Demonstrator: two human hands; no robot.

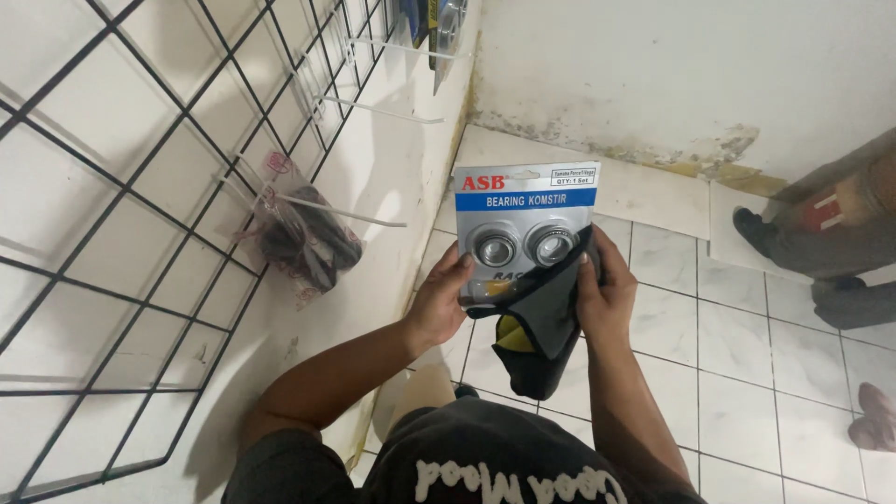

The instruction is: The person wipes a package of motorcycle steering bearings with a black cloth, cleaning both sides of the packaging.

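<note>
I hold a flat blister pack (pixel 525 213) upright in front of me; it has a blue and white card and two round metal bearings under clear plastic. My left hand (pixel 441 303) grips its lower left edge. My right hand (pixel 604 294) presses a dark cloth with a yellow underside (pixel 541 322) against the pack's lower right part, covering the bottom of the card.
A black wire grid panel (pixel 140 233) with white hooks lines the wall on the left; a clear bag of dark parts (pixel 303 238) hangs from one hook. More carded goods (pixel 439 23) hang further up. Another person's shoes and legs (pixel 812 247) stand on the white tiles at right.
</note>
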